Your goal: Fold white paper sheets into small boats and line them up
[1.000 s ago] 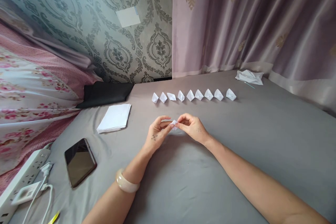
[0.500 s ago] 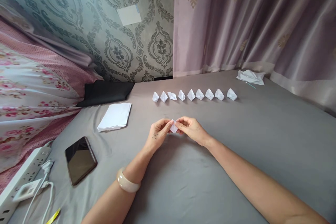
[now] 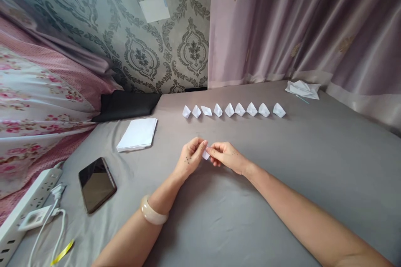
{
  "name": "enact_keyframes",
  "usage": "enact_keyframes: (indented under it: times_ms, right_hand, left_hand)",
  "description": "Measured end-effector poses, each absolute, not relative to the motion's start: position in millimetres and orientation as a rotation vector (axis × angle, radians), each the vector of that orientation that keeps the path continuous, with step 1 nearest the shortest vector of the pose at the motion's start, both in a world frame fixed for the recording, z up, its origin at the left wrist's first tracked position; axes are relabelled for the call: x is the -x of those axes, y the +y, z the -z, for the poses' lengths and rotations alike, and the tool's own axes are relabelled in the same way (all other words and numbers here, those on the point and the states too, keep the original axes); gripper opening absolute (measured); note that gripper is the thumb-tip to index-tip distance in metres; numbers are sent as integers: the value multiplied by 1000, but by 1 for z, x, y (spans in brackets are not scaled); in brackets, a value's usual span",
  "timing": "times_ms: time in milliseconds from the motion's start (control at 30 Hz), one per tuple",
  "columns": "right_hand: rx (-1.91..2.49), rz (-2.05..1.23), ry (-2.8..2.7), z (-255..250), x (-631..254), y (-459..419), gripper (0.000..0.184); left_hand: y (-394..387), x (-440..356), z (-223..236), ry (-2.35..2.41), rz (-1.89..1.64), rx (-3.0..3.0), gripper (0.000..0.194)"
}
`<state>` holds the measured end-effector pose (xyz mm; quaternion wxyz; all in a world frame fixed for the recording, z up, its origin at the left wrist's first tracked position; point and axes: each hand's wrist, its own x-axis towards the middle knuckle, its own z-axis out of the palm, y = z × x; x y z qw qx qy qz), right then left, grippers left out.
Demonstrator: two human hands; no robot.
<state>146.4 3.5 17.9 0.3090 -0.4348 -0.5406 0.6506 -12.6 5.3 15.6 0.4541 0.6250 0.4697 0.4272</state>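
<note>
Between my two hands is a small piece of folded white paper (image 3: pixel 205 155), partly hidden by the fingers. My left hand (image 3: pixel 191 156) pinches its left side with thumb and fingers, and a pale bangle (image 3: pixel 153 210) circles that wrist. From the right, my right hand (image 3: pixel 228 156) grips the paper's other edge, thumb on top and fingers curled below. Beyond the hands, several folded white paper shapes stand in a row, among them a boat-like one (image 3: pixel 252 109) and a flatter one (image 3: pixel 206 111).
A stack of white paper (image 3: pixel 137 134) lies left of the hands, with a phone (image 3: pixel 97 185) nearer. A power strip (image 3: pixel 34 196) with white cables runs along the left edge. Black cloth (image 3: pixel 127 105) lies at the back left, loose white papers (image 3: pixel 302 89) at the back right.
The folded paper has been turned in my fingers, first showing a narrow top, then a flat diamond face, now tilted and more covered. The view has dipped slightly.
</note>
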Motion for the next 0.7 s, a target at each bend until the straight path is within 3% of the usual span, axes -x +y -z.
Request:
enact_keyframes:
  times_ms: [100,400,500,600,700]
  right_hand:
    - [1086,-1849,-1408,-17,-144,2,46]
    - [1194,-1801,-1370,-18,-148,7,45]
    - [1361,-1364,-1523,-17,-149,7,45]
    - [1246,-814,-1678,-12,-149,5,24]
    - [1007,-683,-1827,-5,-147,5,17]
  left_hand:
    - [5,11,-15,1071,-1064,-1418,36]
    - [8,8,-13,968,-922,-1050,38]
    - [11,10,-10,966,-925,-876,34]
    - [14,13,-10,988,-946,-745,39]
    - [16,16,-12,1001,-952,-691,43]
